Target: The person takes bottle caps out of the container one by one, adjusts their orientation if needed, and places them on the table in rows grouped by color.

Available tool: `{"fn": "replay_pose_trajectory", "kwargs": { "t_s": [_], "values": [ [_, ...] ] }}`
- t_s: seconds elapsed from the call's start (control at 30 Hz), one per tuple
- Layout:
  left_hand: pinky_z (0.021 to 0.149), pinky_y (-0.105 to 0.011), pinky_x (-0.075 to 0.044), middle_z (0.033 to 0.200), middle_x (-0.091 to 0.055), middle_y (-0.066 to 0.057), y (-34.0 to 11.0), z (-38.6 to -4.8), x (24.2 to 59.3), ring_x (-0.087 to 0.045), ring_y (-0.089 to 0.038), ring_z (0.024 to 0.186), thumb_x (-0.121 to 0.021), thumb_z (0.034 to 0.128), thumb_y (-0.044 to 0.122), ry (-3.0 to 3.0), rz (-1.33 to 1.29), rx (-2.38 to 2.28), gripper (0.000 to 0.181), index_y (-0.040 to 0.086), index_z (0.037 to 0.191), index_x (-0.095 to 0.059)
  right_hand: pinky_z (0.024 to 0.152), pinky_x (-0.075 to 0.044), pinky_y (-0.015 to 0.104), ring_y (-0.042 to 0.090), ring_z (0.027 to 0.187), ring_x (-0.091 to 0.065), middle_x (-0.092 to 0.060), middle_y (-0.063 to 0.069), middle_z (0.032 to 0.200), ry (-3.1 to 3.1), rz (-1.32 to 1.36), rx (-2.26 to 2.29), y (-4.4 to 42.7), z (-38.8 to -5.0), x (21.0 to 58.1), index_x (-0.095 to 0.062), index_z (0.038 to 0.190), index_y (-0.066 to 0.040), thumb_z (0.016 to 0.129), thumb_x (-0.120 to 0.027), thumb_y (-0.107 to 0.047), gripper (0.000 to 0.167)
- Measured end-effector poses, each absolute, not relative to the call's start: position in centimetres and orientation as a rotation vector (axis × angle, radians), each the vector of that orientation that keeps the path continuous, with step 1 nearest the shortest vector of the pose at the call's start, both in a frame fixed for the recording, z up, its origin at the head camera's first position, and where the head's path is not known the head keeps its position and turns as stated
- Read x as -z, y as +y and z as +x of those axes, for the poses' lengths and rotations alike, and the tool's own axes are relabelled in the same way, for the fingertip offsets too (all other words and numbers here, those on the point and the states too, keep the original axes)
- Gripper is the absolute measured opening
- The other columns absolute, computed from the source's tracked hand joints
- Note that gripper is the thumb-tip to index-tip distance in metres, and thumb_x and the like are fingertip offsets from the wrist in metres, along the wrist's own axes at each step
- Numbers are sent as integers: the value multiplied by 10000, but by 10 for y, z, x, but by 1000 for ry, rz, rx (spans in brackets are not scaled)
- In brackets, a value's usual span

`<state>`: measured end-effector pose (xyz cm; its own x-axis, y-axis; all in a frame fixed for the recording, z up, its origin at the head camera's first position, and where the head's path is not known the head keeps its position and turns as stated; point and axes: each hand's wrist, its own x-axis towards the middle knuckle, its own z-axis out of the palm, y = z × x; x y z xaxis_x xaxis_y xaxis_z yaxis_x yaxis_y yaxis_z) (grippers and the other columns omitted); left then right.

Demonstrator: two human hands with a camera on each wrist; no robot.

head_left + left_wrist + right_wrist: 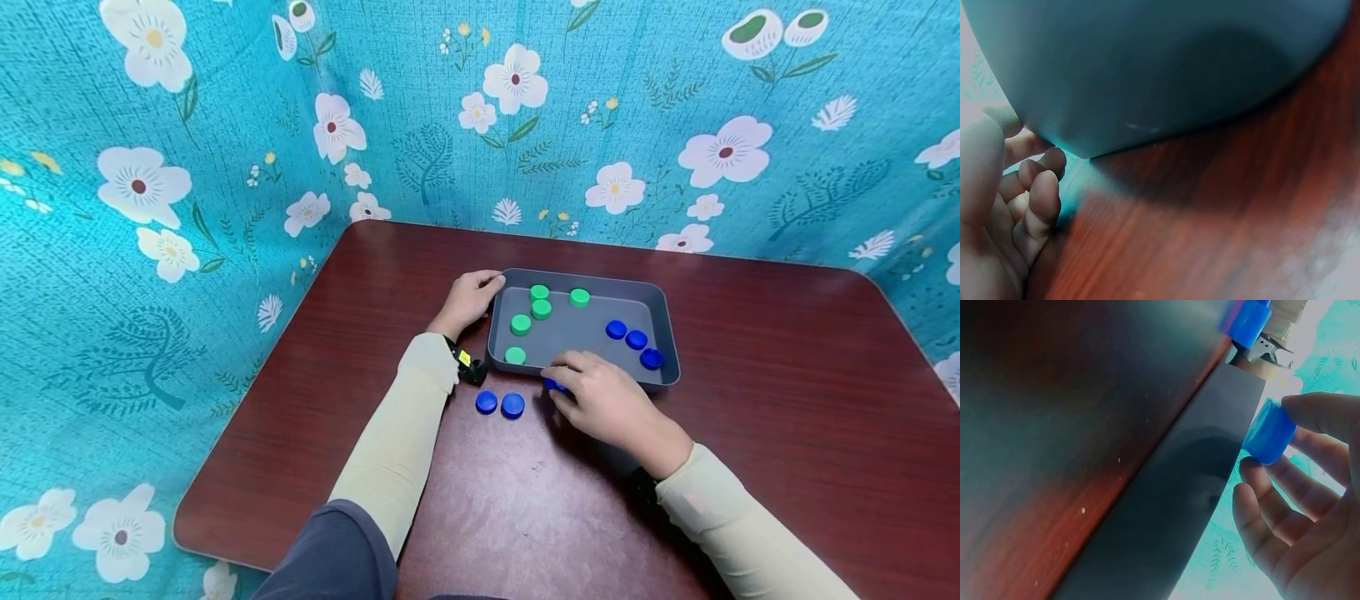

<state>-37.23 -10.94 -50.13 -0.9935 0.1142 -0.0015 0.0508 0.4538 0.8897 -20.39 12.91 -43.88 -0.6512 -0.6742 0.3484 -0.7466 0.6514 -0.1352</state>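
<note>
Turquoise flowered cloth [615, 125] hangs behind the dark red tabletop [787, 358] I watch remotely, where a grey tray [570, 333] sits. Of my hands, the left hand [465, 302] grips the tray's far left corner; the right hand [600, 396] pinches a blue cap [555, 384] at its near wall. Inside the tray, I count five green caps [541, 310], mostly leftward, and three blue caps [636, 339] rightward; two loose blue caps [513, 406] lie just before its near side.
</note>
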Motion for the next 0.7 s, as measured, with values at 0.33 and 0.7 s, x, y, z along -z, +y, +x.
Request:
{"fn": "replay_pose_trajectory", "kwargs": {
  "t_s": [0.33,0.7],
  "values": [
    [608,-320,-535,1178,-646,16,-109,-373,501,-626,-166,731,-527,991,469,2644,154,-1590,412,233,1310,-640,825,-525,402,216,944,-617,-636,41,1054,-2623,1154,-388,125,-202,442,-733,1089,-84,838,-763,-152,262],
    [606,-332,-532,1080,-665,16,-108,-372,500,-614,-202,611,-529,991,462,2647,121,-1587,406,237,1310,-641,814,-523,388,191,914,-609,-632,26,1032,-2627,1198,-415,123,-202,444,-735,1078,-85,848,-760,-154,241]
  ]
}}
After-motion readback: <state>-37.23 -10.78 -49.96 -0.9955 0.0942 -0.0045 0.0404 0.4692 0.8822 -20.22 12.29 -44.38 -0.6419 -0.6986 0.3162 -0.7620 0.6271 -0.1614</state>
